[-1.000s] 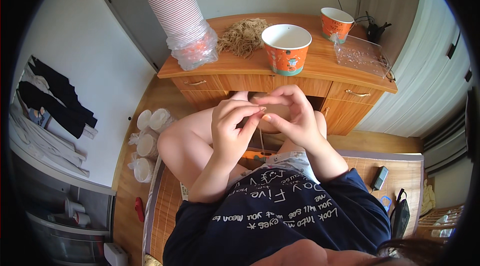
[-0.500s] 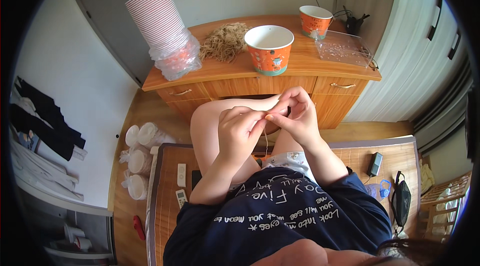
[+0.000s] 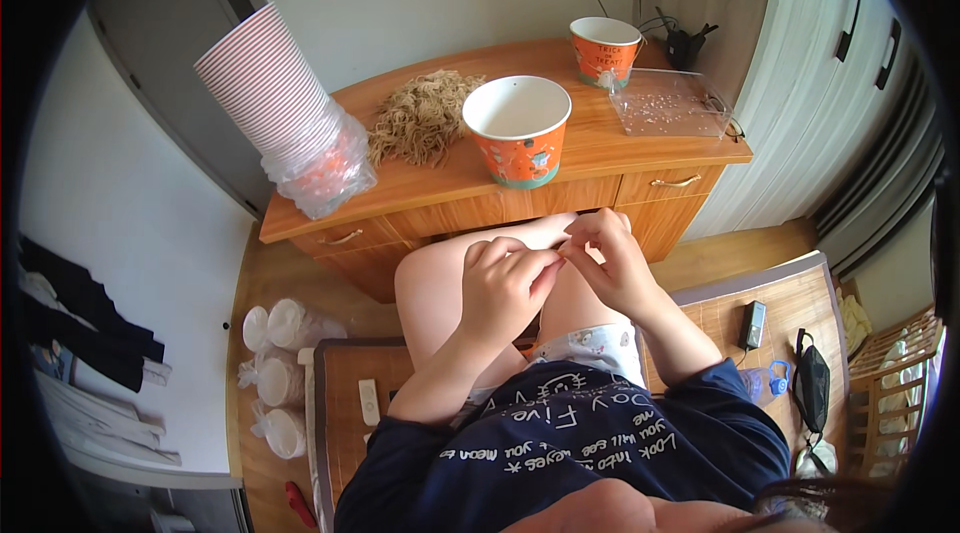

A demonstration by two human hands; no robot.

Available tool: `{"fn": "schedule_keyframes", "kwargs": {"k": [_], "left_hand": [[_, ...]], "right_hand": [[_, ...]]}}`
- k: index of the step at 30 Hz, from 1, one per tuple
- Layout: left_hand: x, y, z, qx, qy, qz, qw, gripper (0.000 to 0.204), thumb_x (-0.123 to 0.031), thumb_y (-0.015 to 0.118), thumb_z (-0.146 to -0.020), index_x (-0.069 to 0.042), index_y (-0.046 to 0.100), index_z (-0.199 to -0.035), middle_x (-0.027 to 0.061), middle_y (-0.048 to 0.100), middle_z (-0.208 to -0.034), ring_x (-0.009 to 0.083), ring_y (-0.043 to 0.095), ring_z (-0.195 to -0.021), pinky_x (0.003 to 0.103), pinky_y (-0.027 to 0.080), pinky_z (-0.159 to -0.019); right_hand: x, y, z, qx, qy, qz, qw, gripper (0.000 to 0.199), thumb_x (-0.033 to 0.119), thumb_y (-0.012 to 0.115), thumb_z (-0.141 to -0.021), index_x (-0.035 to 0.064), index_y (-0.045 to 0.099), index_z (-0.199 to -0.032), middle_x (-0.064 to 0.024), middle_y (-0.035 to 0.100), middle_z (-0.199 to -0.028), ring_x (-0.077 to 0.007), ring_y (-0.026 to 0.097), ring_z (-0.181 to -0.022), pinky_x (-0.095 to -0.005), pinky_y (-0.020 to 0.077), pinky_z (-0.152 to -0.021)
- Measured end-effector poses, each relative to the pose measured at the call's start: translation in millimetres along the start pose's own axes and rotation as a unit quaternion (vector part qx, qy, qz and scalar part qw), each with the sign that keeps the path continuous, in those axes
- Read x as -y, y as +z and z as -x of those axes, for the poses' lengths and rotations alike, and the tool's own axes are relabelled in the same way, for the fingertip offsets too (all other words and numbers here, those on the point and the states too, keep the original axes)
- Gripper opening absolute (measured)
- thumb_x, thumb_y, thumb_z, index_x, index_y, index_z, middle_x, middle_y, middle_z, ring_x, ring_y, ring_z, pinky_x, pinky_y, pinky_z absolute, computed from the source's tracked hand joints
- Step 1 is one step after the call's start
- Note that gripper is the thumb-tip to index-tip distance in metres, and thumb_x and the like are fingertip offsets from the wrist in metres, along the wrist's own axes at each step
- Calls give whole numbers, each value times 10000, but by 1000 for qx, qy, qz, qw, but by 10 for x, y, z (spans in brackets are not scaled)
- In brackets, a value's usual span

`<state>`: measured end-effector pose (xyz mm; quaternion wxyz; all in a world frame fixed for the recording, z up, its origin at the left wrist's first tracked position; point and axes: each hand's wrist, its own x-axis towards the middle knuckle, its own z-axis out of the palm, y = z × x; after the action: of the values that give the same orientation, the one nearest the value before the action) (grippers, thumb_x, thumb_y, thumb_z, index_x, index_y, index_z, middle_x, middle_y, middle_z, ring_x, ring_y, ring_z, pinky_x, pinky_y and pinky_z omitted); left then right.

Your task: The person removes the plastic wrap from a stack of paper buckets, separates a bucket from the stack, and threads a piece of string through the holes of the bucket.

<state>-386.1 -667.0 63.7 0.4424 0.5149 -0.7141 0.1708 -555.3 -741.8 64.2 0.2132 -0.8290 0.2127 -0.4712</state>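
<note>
Over my lap, my left hand (image 3: 510, 281) and my right hand (image 3: 612, 261) meet with their fingertips pinched together. Between them is a thin pale string, mostly hidden by the fingers now; half a second ago its loose end hung below them. Beyond the hands, near the table's front edge, stands an orange paper bucket (image 3: 524, 158) with a white inside and a green base. Left of it lies a tangled heap of tan strings (image 3: 425, 116). Neither hand touches the bucket or the heap.
A tall stack of paper buckets (image 3: 268, 83), partly in clear plastic, leans at the table's left. Another orange bucket (image 3: 603, 61) and a clear shallow tray (image 3: 668, 115) with small pale bits stand at right. Wrapped white stacks (image 3: 280, 383) sit on the floor at left.
My view has tilted and shifted, so the table sits lower in the picture. Both hands stay pinched together; the hanging string end no longer shows clearly.
</note>
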Motion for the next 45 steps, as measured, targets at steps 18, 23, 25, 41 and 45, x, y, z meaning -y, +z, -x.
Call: {"fn": "schedule_keyframes", "kwargs": {"k": [18, 23, 25, 41, 45], "left_hand": [[629, 445, -719, -49, -58, 150, 986, 118, -78, 748, -781, -129, 661, -843, -29, 666, -774, 183, 607, -749, 346, 405, -719], [941, 477, -670, -57, -100, 159, 981, 108, -24, 729, -771, -57, 638, -817, 70, 651, -773, 277, 600, -730, 385, 441, -672], [1040, 531, -622, -64, -109, 160, 979, 101, -15, 702, -768, -56, 625, -819, 70, 640, -758, 278, 588, -711, 383, 433, -668], [1255, 680, -565, -79, -125, 123, 981, 161, -55, 719, -706, -100, 574, -759, 18, 598, -694, 238, 579, -671, 371, 391, -652], [1277, 687, -576, -79, -125, 111, 983, 169, -54, 720, -704, -98, 570, -766, 21, 603, -698, 241, 581, -670, 371, 396, -656]], "right_hand": [[-509, -186, -1058, 113, -71, 48, 990, 307, 35, 692, -846, 39, 552, -1119, -119, 592, -1033, -239, 601, -813, -354, 457, -768], [-649, -144, -1429, 127, -187, 241, 944, 482, 171, 734, -777, 63, 571, -1218, -90, 618, -1155, -276, 548, -1030, -395, 386, -896], [-737, -105, -1484, 133, -175, 266, 939, 444, 160, 745, -782, 82, 596, -1193, -64, 630, -1148, -260, 555, -1074, -390, 379, -922], [-785, 51, -1550, 173, -174, 226, 943, 400, 130, 754, -790, 132, 637, -1173, 7, 646, -946, -187, 588, -985, -376, 364, -909], [-746, 29, -1596, 195, -172, 209, 943, 410, 102, 763, -782, 98, 615, -1164, -10, 672, -1007, -202, 601, -988, -381, 371, -893]]}}
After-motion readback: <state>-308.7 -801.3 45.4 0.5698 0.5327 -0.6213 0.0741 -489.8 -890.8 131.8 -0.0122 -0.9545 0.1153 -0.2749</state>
